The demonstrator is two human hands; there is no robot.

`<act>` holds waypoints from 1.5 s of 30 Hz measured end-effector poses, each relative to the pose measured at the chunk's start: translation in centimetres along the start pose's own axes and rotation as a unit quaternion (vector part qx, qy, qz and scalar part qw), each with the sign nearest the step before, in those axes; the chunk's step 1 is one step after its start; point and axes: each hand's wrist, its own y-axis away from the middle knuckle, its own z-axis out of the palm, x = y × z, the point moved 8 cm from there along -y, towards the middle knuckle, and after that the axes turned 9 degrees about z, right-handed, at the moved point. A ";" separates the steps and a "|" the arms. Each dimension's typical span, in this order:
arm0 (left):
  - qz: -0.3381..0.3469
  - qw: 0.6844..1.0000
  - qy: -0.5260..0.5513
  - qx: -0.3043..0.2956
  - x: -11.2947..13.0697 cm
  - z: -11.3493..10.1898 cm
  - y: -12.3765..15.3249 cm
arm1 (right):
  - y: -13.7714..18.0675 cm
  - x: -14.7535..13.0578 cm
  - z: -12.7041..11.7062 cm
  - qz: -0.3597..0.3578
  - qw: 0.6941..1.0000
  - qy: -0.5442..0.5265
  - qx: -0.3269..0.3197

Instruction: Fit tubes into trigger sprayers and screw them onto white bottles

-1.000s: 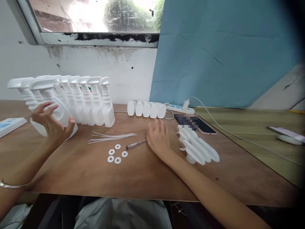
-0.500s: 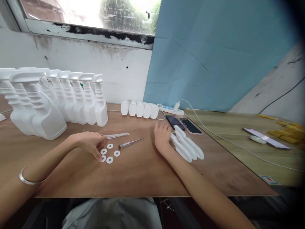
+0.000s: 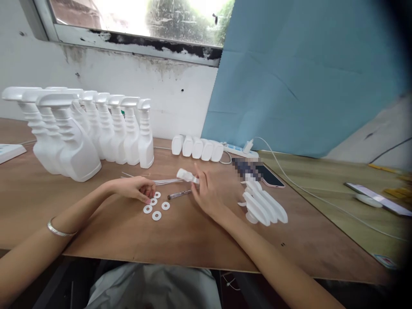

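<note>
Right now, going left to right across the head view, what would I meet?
Standing white spray bottles, white washers, screwdriver, right hand, pile of white sprayer parts, phone at the far right.

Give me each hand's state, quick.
Left hand: curled at the white rings; whether it holds anything cannot be told.
Right hand: closed, holding a white plastic piece.

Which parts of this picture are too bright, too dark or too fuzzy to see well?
In the head view, glare washes out much of the window; in the head view, the far right edge fades to black; also in the head view, the right hand looks smeared, and blocky pixels partly hide the pink-edged phone.
</note>
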 end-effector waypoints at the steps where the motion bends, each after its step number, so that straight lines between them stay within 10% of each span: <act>1: 0.008 1.000 0.008 0.007 0.0 0.0 -0.1 | 0.3 -0.6 0.1 -0.004 0.998 -0.065 -0.010; 11: 0.038 0.995 -0.013 0.088 -0.2 -0.1 -0.7 | 1.4 -1.2 3.6 0.062 0.953 -0.234 -0.180; 18: 0.041 0.994 -0.032 0.100 -0.4 -0.1 -0.8 | 1.4 -1.9 3.6 -0.023 0.981 -0.041 -0.191; 25: 0.043 0.988 -0.052 0.139 0.1 -0.6 -0.6 | 0.8 0.5 3.0 0.051 0.983 0.082 -0.156; 45: 0.097 0.975 -0.114 0.161 2.0 0.6 -1.2 | 1.0 -0.1 3.2 0.108 0.974 -0.122 -0.160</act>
